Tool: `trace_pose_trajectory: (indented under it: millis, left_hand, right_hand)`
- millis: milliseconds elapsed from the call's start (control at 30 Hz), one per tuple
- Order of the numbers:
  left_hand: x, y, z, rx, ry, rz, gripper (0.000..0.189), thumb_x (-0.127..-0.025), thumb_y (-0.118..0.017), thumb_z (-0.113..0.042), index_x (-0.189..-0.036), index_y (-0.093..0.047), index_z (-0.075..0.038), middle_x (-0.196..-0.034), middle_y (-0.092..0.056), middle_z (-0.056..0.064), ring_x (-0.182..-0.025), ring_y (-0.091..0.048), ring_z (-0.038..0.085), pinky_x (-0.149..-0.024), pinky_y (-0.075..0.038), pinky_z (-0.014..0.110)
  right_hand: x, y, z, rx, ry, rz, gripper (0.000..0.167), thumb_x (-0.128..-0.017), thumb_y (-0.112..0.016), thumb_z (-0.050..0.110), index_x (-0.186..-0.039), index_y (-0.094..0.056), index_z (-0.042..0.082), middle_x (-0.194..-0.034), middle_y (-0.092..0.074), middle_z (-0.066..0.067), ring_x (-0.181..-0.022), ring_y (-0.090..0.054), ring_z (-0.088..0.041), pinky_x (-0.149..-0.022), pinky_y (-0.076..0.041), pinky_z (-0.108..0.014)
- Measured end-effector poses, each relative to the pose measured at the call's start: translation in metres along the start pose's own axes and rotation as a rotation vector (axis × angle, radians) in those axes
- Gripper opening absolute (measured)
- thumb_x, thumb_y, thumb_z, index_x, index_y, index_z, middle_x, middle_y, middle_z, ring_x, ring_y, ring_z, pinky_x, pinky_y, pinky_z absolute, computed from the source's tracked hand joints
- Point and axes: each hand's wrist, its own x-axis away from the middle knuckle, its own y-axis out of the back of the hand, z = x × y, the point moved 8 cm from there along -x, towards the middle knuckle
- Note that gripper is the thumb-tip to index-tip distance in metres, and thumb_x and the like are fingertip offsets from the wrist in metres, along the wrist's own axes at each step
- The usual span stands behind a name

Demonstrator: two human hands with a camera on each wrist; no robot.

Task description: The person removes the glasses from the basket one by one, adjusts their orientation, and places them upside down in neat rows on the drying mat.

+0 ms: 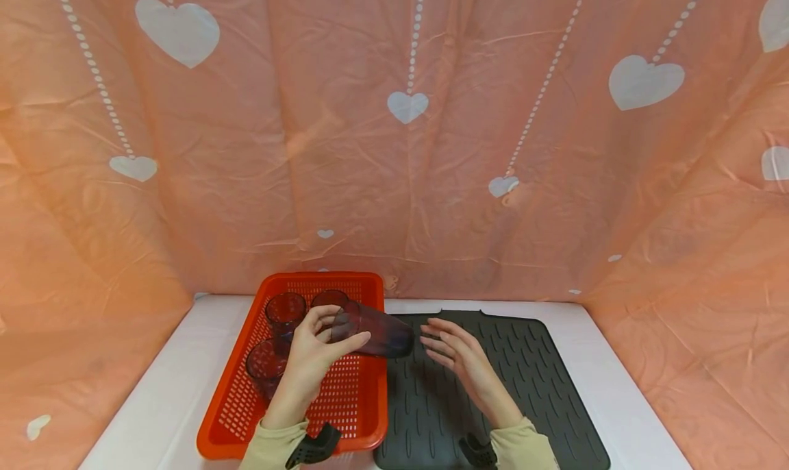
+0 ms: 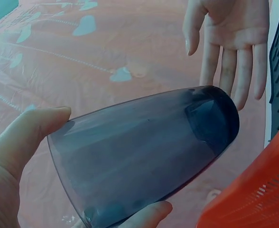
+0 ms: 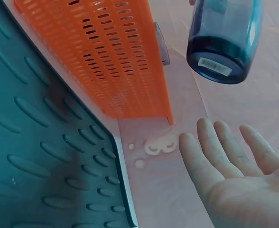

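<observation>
My left hand [image 1: 314, 360] grips a dark tinted, see-through tumbler [image 1: 382, 331] near its rim, thumb on one side and fingers on the other. The tumbler lies tilted on its side in the air, over the right edge of the orange basket [image 1: 379, 415], its base pointing right. A small label shows on that base in the right wrist view. Close to the base, my right hand [image 1: 459, 360] is held with fingers extended and palm toward the glass, a gap between them. Several similar tumblers [image 1: 268, 360] stand in the left and back parts of the basket.
A dark ribbed drying mat [image 1: 493, 388] lies right of the basket on the white table [image 1: 160, 388]. A peach curtain [image 1: 345, 182] with white hearts hangs behind and at both sides. The basket has slotted, raised walls.
</observation>
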Motion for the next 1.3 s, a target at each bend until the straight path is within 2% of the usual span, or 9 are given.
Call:
trace_pose_trajectory:
  millis: [267,367,533,867,1100,1300]
  left_hand:
    - [0.0,-0.009,0.002,0.023,-0.021,0.029,0.059,-0.077,-0.08,-0.007,-0.125,-0.045,-0.003,-0.117,-0.051,0.019,-0.099,-0.06,0.026,-0.077,-0.053,0.032]
    - [0.0,-0.012,0.003,0.042,-0.027,0.033,0.058,-0.077,-0.08,-0.006,-0.125,-0.046,-0.003,-0.116,-0.051,0.019,-0.098,-0.061,0.025,-0.077,-0.053,0.032]
    - [-0.001,-0.017,0.008,0.079,-0.033,0.006,0.059,-0.076,-0.079,-0.004,-0.125,-0.045,-0.002,-0.116,-0.05,0.019,-0.098,-0.061,0.025,-0.077,-0.054,0.032]
    - [0.002,-0.028,0.015,0.133,-0.051,-0.013,0.06,-0.076,-0.079,-0.004,-0.124,-0.043,-0.001,-0.116,-0.05,0.021,-0.103,-0.06,0.027,-0.077,-0.054,0.03]
    - [0.003,-0.035,0.016,0.138,-0.059,0.006,0.06,-0.076,-0.08,-0.006,-0.123,-0.042,0.001,-0.116,-0.051,0.022,-0.1,-0.061,0.026,-0.077,-0.054,0.031]
    - [0.003,-0.04,0.017,0.144,-0.049,0.011,0.061,-0.076,-0.08,-0.006,-0.123,-0.042,0.001,-0.115,-0.051,0.022,-0.099,-0.063,0.028,-0.078,-0.054,0.033]
  right_hand:
    - [-0.002,-0.004,-0.002,0.009,-0.026,-0.014,0.051,-0.103,-0.044,0.023,-0.144,-0.034,-0.004,-0.139,-0.044,-0.023,-0.123,-0.049,-0.034,-0.103,-0.038,-0.048]
    - [-0.003,-0.004,-0.004,0.013,-0.039,-0.027,0.051,-0.102,-0.045,0.025,-0.144,-0.035,-0.002,-0.136,-0.048,-0.018,-0.119,-0.052,-0.031,-0.101,-0.04,-0.046]
    - [-0.004,-0.007,-0.006,0.018,-0.047,-0.033,0.05,-0.102,-0.045,0.026,-0.144,-0.038,0.001,-0.134,-0.05,-0.012,-0.113,-0.057,-0.025,-0.098,-0.043,-0.044]
    - [-0.004,-0.013,-0.005,0.015,-0.031,-0.014,0.049,-0.102,-0.044,0.027,-0.143,-0.039,0.0,-0.137,-0.048,-0.013,-0.112,-0.058,-0.024,-0.096,-0.044,-0.043]
    - [-0.006,-0.015,-0.008,-0.061,-0.036,-0.005,0.044,-0.102,-0.045,0.028,-0.138,-0.046,0.003,-0.136,-0.046,-0.014,-0.113,-0.056,-0.028,-0.094,-0.046,-0.046]
    - [-0.007,-0.019,-0.01,-0.122,-0.021,0.015,0.038,-0.102,-0.045,0.026,-0.133,-0.051,0.005,-0.133,-0.048,-0.012,-0.115,-0.053,-0.026,-0.093,-0.047,-0.047]
